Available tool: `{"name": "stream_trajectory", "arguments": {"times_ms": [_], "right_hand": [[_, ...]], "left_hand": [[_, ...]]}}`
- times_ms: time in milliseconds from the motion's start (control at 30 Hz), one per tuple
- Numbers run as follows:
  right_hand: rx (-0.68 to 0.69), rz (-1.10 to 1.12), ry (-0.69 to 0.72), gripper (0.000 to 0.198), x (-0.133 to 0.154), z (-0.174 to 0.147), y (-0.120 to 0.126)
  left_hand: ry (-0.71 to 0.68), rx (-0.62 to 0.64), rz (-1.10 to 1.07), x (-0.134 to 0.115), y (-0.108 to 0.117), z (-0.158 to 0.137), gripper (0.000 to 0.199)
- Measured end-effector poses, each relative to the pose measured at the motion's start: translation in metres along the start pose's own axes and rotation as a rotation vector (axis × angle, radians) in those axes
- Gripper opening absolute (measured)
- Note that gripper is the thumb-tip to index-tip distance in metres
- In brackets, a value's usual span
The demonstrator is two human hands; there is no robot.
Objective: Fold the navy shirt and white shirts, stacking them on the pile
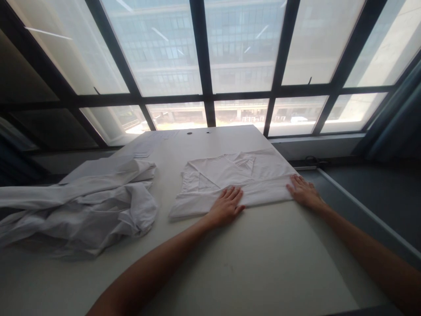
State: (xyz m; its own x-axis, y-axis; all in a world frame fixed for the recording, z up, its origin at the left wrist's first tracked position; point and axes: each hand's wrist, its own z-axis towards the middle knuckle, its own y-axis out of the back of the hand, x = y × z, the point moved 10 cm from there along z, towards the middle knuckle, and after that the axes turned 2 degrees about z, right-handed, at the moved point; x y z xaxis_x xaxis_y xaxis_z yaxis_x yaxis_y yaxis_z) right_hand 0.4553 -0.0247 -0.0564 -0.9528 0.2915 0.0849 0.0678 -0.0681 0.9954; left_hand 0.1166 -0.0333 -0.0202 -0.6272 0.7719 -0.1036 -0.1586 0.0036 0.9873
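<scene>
A white garment [217,171], which looks like a coat or shirt, lies spread on the white table with its near side folded over into a long band. My left hand [227,204] rests flat on the near edge of that band, around its middle, fingers stretched out. At the garment's right end, by the table's right edge, my right hand [305,192] lies flat with its fingers extended over the cloth. Neither hand grips the fabric. Cloth layers under the fold are hidden.
Heaped at the left of the table [263,259] is a pile of crumpled white cloth [131,210]. Papers [148,144] lie behind it near the far left edge. Beyond the table stand large windows [243,48], with a dark curtain [391,118] at the right.
</scene>
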Motion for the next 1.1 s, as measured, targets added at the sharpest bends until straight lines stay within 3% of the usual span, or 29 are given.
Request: {"name": "stream_trajectory", "arguments": {"times_ms": [100, 200, 267, 333, 467, 567, 767, 900, 1000, 1100], "right_hand": [[0.019, 0.023, -0.12, 0.07, -0.031, 0.003, 0.0], [-0.067, 0.004, -0.187, 0.069, -0.026, 0.001, 0.014], [-0.183, -0.007, -0.112, 0.065, 0.013, -0.004, 0.03], [-0.236, 0.029, 0.054, 0.062, 0.074, -0.011, 0.038], [-0.119, 0.123, 0.374, 0.058, 0.196, -0.032, 0.027], [-0.044, 0.129, 0.457, 0.057, 0.234, -0.042, 0.014], [-0.052, 0.111, 0.466, 0.058, 0.229, -0.043, 0.007], [-0.022, 0.103, 0.467, 0.061, 0.228, -0.042, 0.005], [0.012, 0.101, 0.489, 0.064, 0.222, -0.036, 0.002], [0.028, 0.088, 0.462, 0.068, 0.198, -0.021, -0.001]], "left_hand": [[-0.003, -0.01, 0.008, 0.0, 0.001, -0.001, 0.066], [-0.004, -0.018, 0.031, -0.002, 0.002, -0.001, 0.066], [0.012, -0.029, 0.053, -0.006, 0.001, 0.0, 0.066], [0.021, -0.057, 0.081, -0.014, 0.002, 0.004, 0.066], [-0.002, -0.114, 0.106, -0.024, 0.005, 0.009, 0.062], [0.035, -0.086, 0.103, -0.004, 0.008, 0.001, 0.061], [0.1, 0.053, 0.048, 0.073, 0.017, -0.05, 0.067], [0.189, 0.074, 0.07, 0.12, 0.021, -0.085, 0.066], [0.225, 0.038, 0.11, 0.137, 0.023, -0.097, 0.065], [0.219, 0.022, 0.13, 0.139, 0.021, -0.099, 0.065]]}}
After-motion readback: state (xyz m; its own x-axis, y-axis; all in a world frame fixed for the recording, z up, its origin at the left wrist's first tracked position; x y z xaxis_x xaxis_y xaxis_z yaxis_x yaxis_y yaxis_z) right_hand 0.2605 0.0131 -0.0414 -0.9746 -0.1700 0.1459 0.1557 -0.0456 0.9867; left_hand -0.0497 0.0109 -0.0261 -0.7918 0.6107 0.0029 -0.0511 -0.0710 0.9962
